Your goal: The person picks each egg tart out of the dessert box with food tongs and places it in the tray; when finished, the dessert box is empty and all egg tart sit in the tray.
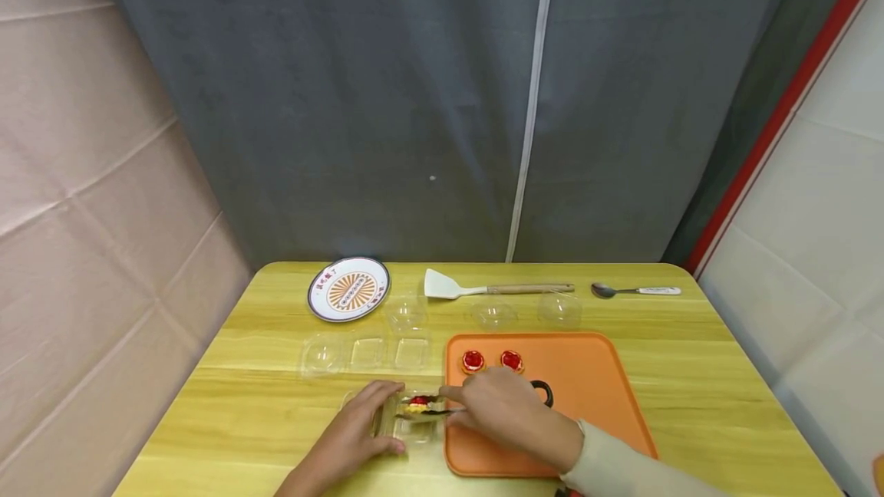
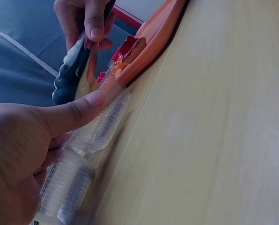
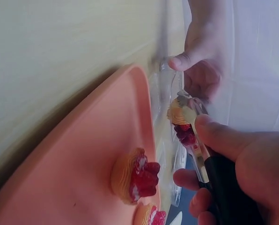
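My right hand point(image 1: 507, 414) grips a pair of metal tongs point(image 3: 201, 157) with black handles. Between the tongs' ends is a small berry tart point(image 3: 176, 114), yellow crust with red fruit on top. In the head view, tart and tongs overlap a clear plastic box point(image 1: 414, 431) beside the tray's left edge. My left hand point(image 1: 355, 429) holds this box by its left side. The left wrist view shows the thumb on the rim and the other fingers mostly hidden behind the clear wall. Two more berry tarts point(image 1: 473, 361) sit on the orange tray point(image 1: 580, 436).
Several clear plastic containers point(image 1: 368, 353) stand behind my left hand, others behind the tray. Along the table's back lie a patterned plate point(image 1: 354, 290), a white spatula with a wooden handle point(image 1: 449, 284) and a spoon point(image 1: 604, 291). A dark curtain point(image 1: 380, 98) hangs behind.
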Action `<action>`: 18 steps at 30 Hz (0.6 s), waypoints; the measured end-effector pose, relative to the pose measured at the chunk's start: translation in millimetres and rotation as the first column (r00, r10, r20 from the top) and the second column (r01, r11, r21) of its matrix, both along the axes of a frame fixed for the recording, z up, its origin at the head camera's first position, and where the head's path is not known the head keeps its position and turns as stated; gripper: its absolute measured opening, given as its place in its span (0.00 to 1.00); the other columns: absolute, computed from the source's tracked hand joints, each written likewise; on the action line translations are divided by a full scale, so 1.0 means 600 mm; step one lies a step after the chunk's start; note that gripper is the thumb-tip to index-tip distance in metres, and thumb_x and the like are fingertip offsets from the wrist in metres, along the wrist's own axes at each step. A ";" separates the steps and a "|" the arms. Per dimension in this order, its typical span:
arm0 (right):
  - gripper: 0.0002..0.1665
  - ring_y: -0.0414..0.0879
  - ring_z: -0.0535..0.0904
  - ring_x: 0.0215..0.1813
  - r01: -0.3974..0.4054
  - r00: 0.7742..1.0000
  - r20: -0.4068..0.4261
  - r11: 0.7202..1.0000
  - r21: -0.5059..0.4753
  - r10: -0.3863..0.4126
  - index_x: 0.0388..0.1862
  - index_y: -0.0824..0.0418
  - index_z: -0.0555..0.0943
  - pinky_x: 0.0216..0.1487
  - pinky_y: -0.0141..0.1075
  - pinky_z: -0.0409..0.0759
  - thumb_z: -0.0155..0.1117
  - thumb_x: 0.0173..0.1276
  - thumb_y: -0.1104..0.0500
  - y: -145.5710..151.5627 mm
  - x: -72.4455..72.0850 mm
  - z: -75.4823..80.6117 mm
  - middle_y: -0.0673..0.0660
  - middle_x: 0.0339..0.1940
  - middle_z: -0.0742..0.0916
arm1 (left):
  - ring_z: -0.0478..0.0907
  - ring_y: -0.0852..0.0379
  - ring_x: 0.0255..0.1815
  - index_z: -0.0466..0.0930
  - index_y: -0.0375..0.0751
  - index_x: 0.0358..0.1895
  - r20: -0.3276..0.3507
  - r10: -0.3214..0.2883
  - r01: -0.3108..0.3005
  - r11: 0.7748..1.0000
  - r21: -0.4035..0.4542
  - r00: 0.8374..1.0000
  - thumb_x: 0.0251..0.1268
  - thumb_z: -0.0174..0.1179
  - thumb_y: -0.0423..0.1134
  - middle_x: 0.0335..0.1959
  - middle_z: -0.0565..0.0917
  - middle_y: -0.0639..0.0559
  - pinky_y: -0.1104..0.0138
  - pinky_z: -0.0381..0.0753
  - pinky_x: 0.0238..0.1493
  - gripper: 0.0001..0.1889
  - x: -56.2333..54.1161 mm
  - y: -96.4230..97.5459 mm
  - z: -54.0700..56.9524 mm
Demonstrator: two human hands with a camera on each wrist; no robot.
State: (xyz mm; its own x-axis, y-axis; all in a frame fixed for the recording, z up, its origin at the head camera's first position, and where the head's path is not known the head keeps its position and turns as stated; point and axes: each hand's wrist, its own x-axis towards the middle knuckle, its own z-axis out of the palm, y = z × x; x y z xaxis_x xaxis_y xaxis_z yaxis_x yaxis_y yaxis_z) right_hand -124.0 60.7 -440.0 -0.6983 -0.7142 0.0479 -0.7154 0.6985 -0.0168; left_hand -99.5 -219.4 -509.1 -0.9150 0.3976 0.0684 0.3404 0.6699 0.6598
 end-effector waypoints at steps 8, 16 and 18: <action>0.21 0.33 0.63 0.16 0.014 1.000 0.029 0.995 -0.097 -0.012 0.58 0.40 0.87 0.15 0.27 0.61 0.63 0.73 0.36 0.028 0.004 0.002 0.41 0.18 0.79 | 0.75 0.47 0.68 0.72 0.44 0.73 -0.017 -0.013 0.012 1.000 -0.028 1.000 0.48 0.75 0.60 0.67 0.76 0.56 0.46 0.77 0.65 0.47 -0.002 0.000 0.000; 0.15 0.34 0.60 0.18 0.051 0.998 0.055 0.985 -0.163 -0.042 0.50 0.42 0.86 0.17 0.29 0.61 0.64 0.72 0.39 0.054 0.010 0.003 0.39 0.16 0.71 | 0.75 0.47 0.67 0.73 0.43 0.72 -0.027 -0.015 0.015 0.999 -0.029 1.000 0.48 0.76 0.59 0.67 0.77 0.57 0.47 0.77 0.66 0.46 -0.003 0.001 -0.001; 0.20 0.33 0.61 0.18 0.064 0.996 0.068 0.984 -0.168 -0.054 0.57 0.42 0.86 0.18 0.29 0.63 0.64 0.72 0.38 0.062 0.011 0.004 0.39 0.17 0.73 | 0.76 0.48 0.67 0.73 0.44 0.72 -0.032 -0.013 0.013 1.000 -0.028 0.999 0.47 0.76 0.59 0.67 0.77 0.57 0.47 0.77 0.66 0.46 -0.002 0.001 0.000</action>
